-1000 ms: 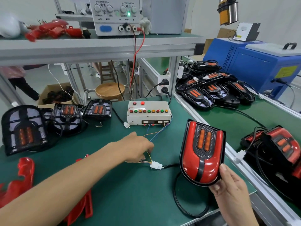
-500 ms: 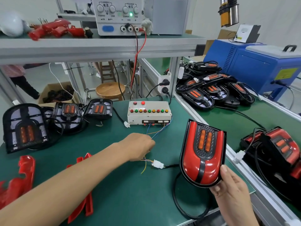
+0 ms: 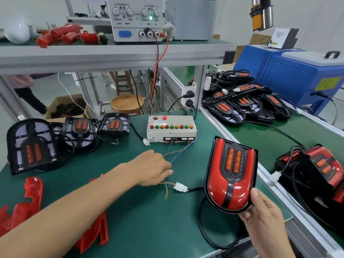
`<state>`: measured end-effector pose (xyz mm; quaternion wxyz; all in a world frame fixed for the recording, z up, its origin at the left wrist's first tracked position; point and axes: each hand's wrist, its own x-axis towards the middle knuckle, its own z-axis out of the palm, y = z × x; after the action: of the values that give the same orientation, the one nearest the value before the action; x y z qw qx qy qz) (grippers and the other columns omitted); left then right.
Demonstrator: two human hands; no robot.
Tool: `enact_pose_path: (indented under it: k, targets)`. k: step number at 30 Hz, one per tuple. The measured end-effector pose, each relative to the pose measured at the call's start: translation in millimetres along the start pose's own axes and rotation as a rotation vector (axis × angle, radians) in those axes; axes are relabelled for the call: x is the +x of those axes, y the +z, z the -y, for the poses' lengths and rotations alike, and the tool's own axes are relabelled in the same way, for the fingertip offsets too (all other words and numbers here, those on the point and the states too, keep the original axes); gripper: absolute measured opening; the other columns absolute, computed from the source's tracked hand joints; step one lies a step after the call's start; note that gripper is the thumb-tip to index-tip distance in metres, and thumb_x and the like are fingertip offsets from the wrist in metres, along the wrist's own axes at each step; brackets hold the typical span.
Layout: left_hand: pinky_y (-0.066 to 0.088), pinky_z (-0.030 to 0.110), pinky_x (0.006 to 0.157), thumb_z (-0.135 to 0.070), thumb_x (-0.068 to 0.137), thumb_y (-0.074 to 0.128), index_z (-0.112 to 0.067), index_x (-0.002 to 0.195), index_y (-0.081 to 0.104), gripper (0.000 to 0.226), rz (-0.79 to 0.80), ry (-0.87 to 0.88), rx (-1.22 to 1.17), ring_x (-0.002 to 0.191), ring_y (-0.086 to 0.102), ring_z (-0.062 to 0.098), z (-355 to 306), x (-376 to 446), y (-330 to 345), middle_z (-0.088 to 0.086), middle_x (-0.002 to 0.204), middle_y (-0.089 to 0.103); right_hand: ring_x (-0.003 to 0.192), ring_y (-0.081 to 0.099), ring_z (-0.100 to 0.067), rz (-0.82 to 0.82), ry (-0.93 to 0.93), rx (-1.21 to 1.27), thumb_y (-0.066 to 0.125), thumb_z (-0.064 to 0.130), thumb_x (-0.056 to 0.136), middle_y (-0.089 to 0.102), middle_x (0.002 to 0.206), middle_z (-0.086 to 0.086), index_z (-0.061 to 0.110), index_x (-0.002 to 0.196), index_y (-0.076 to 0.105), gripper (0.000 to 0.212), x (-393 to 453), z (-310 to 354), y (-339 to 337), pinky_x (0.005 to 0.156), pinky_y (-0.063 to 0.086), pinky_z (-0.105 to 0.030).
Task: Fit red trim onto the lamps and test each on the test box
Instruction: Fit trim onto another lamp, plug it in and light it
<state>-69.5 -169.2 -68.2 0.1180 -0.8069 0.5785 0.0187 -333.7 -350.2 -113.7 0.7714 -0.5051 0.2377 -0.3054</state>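
Note:
My right hand (image 3: pixel 264 216) grips the bottom edge of a lamp with red trim (image 3: pixel 231 175), holding it upright above the green table (image 3: pixel 149 220). The lamp's black cable ends in a white connector (image 3: pixel 180 187) lying on the table. My left hand (image 3: pixel 154 167) is curled over the thin coloured wires (image 3: pixel 176 155) that run from the test box (image 3: pixel 172 128) to that connector. The wires pass under my fingers. The test box is cream with a row of red, green and orange buttons.
Three untrimmed black lamps (image 3: pixel 31 146) lie at the left of the table. Loose red trim pieces (image 3: pixel 22 205) sit at the front left. A pile of black lamps (image 3: pixel 242 101) and a trimmed lamp (image 3: pixel 316 168) lie on the right bench. A power supply (image 3: pixel 135 17) stands on the shelf.
My left hand has shifted a little toward the test box along the wires. The lamp in my right hand stays in nearly the same place.

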Motion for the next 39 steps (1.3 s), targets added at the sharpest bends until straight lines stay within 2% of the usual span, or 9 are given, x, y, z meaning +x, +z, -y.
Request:
enact_pose_path:
  k: [6,12,15,17,20,22,26,36,39]
  targets:
    - [0.043,0.039,0.088,-0.035,0.104,0.049,-0.021,0.098,0.064,0.022,-0.011,-0.057,-0.251,0.099,0.055,0.021,7.9,-1.0,7.8,-0.008,0.091,0.049,0.046,0.038,-0.009,-0.010,0.008,0.012,0.057,0.029,0.093,0.047,0.082,-0.018,-0.003,0.108,0.072,0.038,0.5,-0.1,-0.1,0.044,0.035,-0.019]
    - [0.048,0.040,0.070,-0.029,0.106,0.042,-0.013,0.097,0.057,0.024,-0.331,-0.547,-0.522,0.077,0.062,0.029,5.6,7.5,1.7,0.010,0.089,0.068,0.048,0.037,-0.010,-0.010,0.009,-0.005,0.054,0.028,0.094,0.041,0.087,-0.022,-0.010,0.115,0.065,0.045,-2.2,0.8,1.4,0.046,0.034,-0.020]
    - [0.049,0.034,0.061,-0.033,0.106,0.040,-0.020,0.089,0.052,0.025,-0.354,-0.552,-0.907,0.063,0.069,0.010,-4.6,7.7,1.3,0.003,0.076,0.068,0.048,0.037,-0.010,-0.014,0.012,-0.016,0.053,0.027,0.094,0.043,0.086,-0.021,-0.009,0.110,0.066,0.042,-2.2,0.7,1.7,0.046,0.033,-0.021]
    - [0.053,0.035,0.068,-0.032,0.106,0.041,-0.024,0.096,0.054,0.018,-0.325,-0.503,-0.967,0.072,0.067,0.007,-16.3,11.1,3.7,-0.001,0.087,0.072,0.047,0.037,-0.010,-0.022,0.021,-0.007,0.055,0.027,0.093,0.041,0.078,-0.019,-0.008,0.110,0.067,0.041,-1.7,-0.8,1.9,0.047,0.035,-0.020]
    - [0.041,0.038,0.109,-0.020,0.106,0.048,-0.019,0.136,0.051,0.030,-0.318,-0.386,-0.829,0.124,0.053,0.019,-25.5,24.8,7.6,0.002,0.136,0.059,0.048,0.039,-0.010,-0.035,0.043,0.007,0.057,0.029,0.091,0.049,0.068,-0.012,-0.003,0.115,0.070,0.042,-0.9,-4.1,2.5,0.050,0.038,-0.020]
    - [0.028,0.031,0.117,-0.013,0.105,0.049,-0.015,0.147,0.046,0.043,-0.305,-0.313,-0.722,0.140,0.040,0.022,-24.5,34.8,8.3,0.003,0.149,0.049,0.047,0.041,-0.010,-0.035,0.045,0.005,0.059,0.029,0.090,0.055,0.066,-0.009,0.002,0.112,0.074,0.038,-1.2,-4.5,4.3,0.049,0.039,-0.021]
    - [0.035,0.034,0.115,-0.011,0.106,0.043,-0.020,0.145,0.053,0.041,-0.233,-0.300,-0.648,0.139,0.044,0.020,-17.6,47.3,11.5,0.000,0.149,0.052,0.044,0.040,-0.011,-0.044,0.041,0.014,0.058,0.027,0.090,0.052,0.060,-0.008,0.006,0.111,0.076,0.035,-0.9,-1.0,2.2,0.046,0.036,-0.021]
    - [0.044,0.028,0.097,-0.020,0.104,0.049,-0.016,0.123,0.067,0.026,-0.515,-0.300,-0.522,0.116,0.054,0.017,-6.2,56.9,9.0,-0.003,0.121,0.063,0.040,0.040,-0.012,-0.067,0.071,0.062,0.056,0.021,0.088,0.045,0.055,-0.011,-0.006,0.121,0.067,0.044,2.5,-6.4,-1.2,0.040,0.032,-0.020]
    - [0.045,0.039,0.103,-0.021,0.103,0.050,-0.015,0.129,0.065,0.031,-0.419,-0.242,-0.415,0.127,0.049,0.022,-9.1,75.4,2.8,-0.001,0.141,0.054,0.037,0.041,-0.013,-0.073,0.069,0.090,0.055,0.018,0.086,0.049,0.053,-0.012,-0.007,0.122,0.066,0.045,3.4,-6.7,-1.1,0.038,0.033,-0.021]
